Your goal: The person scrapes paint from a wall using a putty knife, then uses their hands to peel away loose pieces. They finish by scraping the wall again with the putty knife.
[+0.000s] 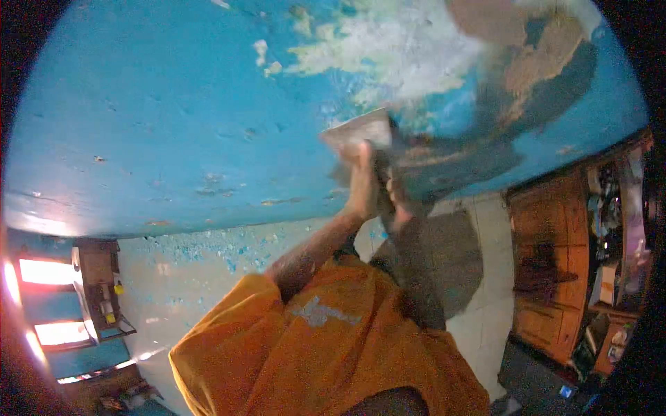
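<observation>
A flat, pale, wide-bladed tool (364,130) lies against the blue wall (173,118), beside a whitish patch (402,52) where the paint is gone. My left hand (362,182) is closed on the tool, with a finger stretched up against its blade. Just right of it, my right hand (399,201) is partly in shadow and blurred, its fingers wrapped round the tool's lower part. The handle is mostly hidden by both hands.
Blue paint flakes lie scattered on the pale floor (201,284). A wooden cabinet (551,256) and cluttered shelves (607,277) stand at the right. At the left are bright windows (52,272) and a wooden piece of furniture (97,277).
</observation>
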The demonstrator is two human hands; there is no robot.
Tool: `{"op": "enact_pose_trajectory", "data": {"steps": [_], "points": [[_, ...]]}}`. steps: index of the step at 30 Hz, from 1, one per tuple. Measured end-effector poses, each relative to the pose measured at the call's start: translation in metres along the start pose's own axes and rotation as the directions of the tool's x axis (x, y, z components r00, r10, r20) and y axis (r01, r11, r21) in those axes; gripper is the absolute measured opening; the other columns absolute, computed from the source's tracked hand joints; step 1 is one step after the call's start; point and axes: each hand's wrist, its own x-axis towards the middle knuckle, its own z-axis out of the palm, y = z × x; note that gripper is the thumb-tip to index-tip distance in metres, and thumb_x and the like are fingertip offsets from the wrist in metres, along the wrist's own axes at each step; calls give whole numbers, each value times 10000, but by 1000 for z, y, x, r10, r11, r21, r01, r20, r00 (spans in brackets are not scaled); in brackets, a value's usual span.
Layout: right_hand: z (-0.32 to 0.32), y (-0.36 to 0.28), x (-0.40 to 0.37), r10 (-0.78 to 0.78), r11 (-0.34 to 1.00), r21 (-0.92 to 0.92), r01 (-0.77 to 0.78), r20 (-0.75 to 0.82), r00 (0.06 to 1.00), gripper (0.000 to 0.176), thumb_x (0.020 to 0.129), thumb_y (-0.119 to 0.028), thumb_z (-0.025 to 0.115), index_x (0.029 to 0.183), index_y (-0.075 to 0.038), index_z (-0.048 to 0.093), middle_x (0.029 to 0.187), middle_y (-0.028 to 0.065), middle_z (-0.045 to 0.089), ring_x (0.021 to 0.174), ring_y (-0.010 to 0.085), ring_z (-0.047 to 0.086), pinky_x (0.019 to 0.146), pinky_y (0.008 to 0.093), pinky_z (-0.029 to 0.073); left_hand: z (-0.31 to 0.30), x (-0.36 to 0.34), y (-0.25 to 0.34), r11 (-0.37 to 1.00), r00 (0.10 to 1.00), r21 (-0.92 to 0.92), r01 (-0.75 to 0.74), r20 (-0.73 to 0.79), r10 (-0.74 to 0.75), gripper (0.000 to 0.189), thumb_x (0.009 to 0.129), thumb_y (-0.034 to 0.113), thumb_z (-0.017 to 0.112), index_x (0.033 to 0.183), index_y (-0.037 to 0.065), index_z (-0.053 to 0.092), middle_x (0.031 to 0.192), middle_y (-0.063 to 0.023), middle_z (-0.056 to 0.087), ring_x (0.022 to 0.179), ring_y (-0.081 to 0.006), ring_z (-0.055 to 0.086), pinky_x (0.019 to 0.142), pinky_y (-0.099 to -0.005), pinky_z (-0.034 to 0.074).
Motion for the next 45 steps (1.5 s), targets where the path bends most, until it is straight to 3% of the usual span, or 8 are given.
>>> {"op": "enact_pose_trajectory", "data": {"steps": [2, 4, 6, 21, 24, 27, 37, 45], "points": [[12, -18, 5, -45, 999, -12, 45, 6, 999, 481, 724, -127, 606, 1176, -61, 456, 1129, 142, 522, 963, 305, 536, 852, 372, 414, -35, 39, 42, 361, 726, -644, 674, 487, -486, 526, 870, 547, 310, 923, 50, 476, 695, -37, 487, 564, -115, 442, 492, -250, 394], [19, -32, 12, -53, 997, -57, 56, 56, 997, 495, 698, -114, 631, 1164, -76, 470, 1117, 139, 528, 951, 320, 539, 843, 370, 421, -60, 39, 20, 53, 618, -616, 786, 785, -47, 497, 861, 538, 357, 998, 70, 453, 755, -23, 482, 602, -101, 443, 506, -252, 393], [24, -32, 6, -28, 997, -66, 31, 51, 998, 499, 697, -114, 634, 1165, -75, 466, 1117, 139, 527, 955, 323, 535, 845, 368, 419, -42, 32, 40, 431, 578, -400, 808, 399, -712, 578, 808, 643, 331, 830, 101, 531, 678, 1, 505, 571, -108, 469, 463, -249, 375], [58, -14, -31, 338, 902, 296, -314, -32, 941, 511, 856, -202, 494, 1264, 48, 315, 1202, 156, 466, 1087, 268, 465, 923, 353, 343, -44, 51, 56, 678, 783, -410, 610, 442, -437, 368, 864, 423, 475, 854, 60, 537, 726, 25, 485, 642, -78, 436, 560, -253, 388], [41, -11, -23, 340, 934, -136, -330, 57, 939, 536, 849, -203, 512, 1275, 39, 295, 1264, 135, 410, 1143, 242, 410, 948, 336, 307, -36, 21, -9, 675, 692, -267, 688, 523, -498, 375, 864, 425, 476, 880, 55, 535, 748, 24, 486, 649, -79, 436, 558, -253, 384], [53, 4, -51, 674, 626, 458, -631, 88, 734, 543, 851, -187, 498, 1298, 16, 268, 1310, 133, 356, 1198, 229, 349, 966, 334, 280, -27, -3, -6, 697, 697, -226, 681, 491, -522, 366, 870, 393, 479, 941, 37, 528, 764, 7, 492, 674, -93, 445, 580, -260, 389], [76, 35, -94, 255, 851, -423, -311, -186, 949, 583, 845, -254, 507, 1328, -61, 244, 1264, 179, 403, 1121, 285, 444, 890, 341, 361, -14, -19, -35, 751, 568, 226, 620, 532, -628, 354, 880, 330, 467, 884, -23, 499, 695, -72, 520, 620, -116, 458, 557, -284, 396], [82, 30, -129, 619, 784, 101, -613, -46, 784, 503, 877, -246, 466, 1295, -38, 278, 1132, 154, 486, 898, 235, 522, 777, 311, 415, -32, -60, -143, 811, 626, 40, 584, 613, -481, 270, 876, 299, 457, 755, 63, 507, 584, -16, 499, 459, -138, 453, 406, -289, 370]]}}
